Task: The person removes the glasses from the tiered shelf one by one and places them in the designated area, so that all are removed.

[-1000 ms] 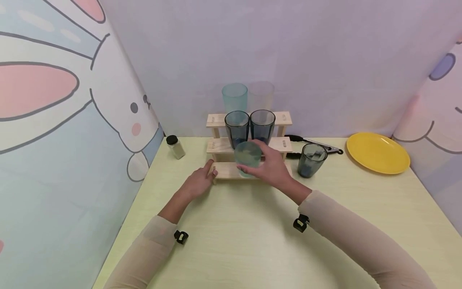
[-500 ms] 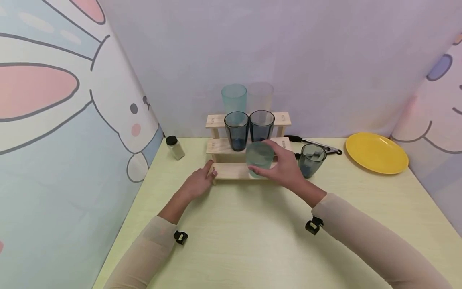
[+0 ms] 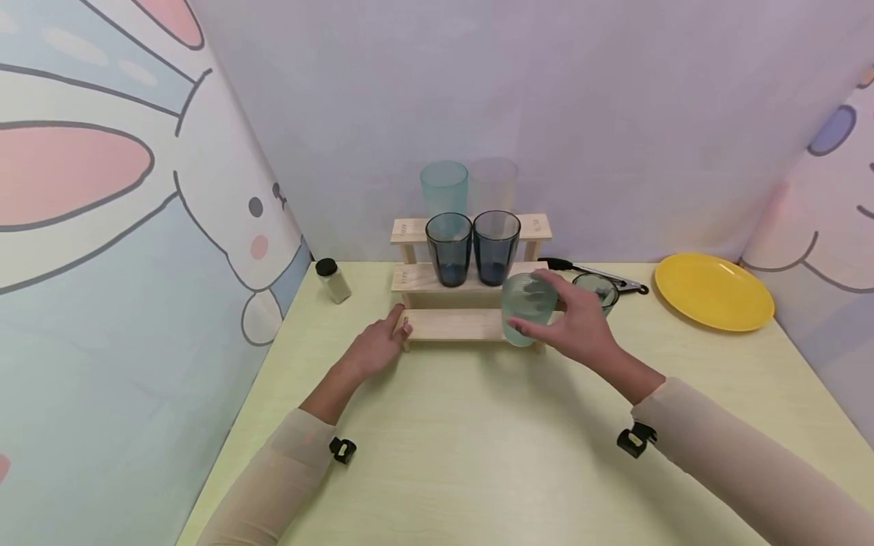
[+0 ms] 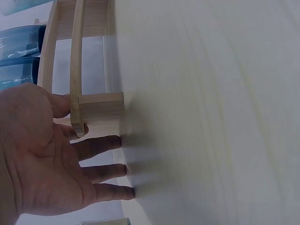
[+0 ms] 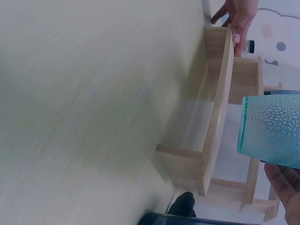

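Left hand [image 3: 378, 345]: thumb and forefinger pinch the lowest shelf's end on the wooden rack [image 3: 451, 324], remaining fingers spread toward the surface [image 3: 437, 455]; presumably bracing the rack. Right hand [image 3: 579, 322]: thumb and fingers grip the pale green cup [image 3: 529, 303] by its side, near that shelf's right end but apart from it; its pebbled wall likely aids purchase. Two dark glasses [image 3: 450, 254] share the middle shelf, probably centred for stability.

L hand [image 3: 375, 345] pinches w/ thumb [image 4: 58, 105] & index [image 4: 67, 132], other 3 fingers [image 4: 105, 172] ~straight; R hand [image 3: 579, 322] grips, curved; both arms [image 3: 290, 455] fwd.
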A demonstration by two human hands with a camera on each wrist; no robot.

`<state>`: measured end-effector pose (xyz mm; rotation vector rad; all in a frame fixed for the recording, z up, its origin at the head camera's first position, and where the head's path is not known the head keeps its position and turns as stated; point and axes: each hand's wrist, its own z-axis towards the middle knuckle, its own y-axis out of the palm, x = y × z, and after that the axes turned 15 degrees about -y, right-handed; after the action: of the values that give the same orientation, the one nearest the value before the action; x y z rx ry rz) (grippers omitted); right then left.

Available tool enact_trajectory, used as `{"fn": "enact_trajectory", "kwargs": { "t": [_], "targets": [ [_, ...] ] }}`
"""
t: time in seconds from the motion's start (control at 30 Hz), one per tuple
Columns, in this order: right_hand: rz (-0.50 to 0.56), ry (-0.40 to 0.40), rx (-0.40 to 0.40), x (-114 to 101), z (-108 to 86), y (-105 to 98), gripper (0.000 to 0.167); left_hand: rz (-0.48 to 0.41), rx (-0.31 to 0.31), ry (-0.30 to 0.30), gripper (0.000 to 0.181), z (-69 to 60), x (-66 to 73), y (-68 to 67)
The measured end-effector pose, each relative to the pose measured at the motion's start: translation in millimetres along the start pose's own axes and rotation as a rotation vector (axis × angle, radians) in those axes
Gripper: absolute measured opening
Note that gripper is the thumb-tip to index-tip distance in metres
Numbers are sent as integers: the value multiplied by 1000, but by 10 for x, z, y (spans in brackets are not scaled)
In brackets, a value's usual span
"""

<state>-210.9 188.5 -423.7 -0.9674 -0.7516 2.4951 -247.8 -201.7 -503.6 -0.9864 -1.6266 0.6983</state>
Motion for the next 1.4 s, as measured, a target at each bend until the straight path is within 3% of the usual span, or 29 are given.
{"fn": "enact_trajectory", "kwargs": {
  "t": [0.1, 0.3, 0.5, 0.83, 1.07, 1.4],
  "targets": [
    [-40, 4, 9, 16, -57, -79, 84, 13, -33, -30, 72, -143, 139, -107],
    [-104, 21, 2, 79, -179, -209, 83, 26, -4, 14, 79, 127, -121, 71],
    [-126, 10, 32, 156, -310, -304, 84, 4, -3, 12, 80, 213, -194, 132],
    [-87, -1, 62, 187, -446, -469, 85, -8, 4, 22, 77, 267, -253, 170],
    [-72, 6, 82, 211, -557, -591, 85, 15, -10, 23, 79, 151, -161, 91],
    [-131, 21, 110, 294, -709, -747, 84, -25, 4, 5, 90, 322, -298, 214]
  ]
}}
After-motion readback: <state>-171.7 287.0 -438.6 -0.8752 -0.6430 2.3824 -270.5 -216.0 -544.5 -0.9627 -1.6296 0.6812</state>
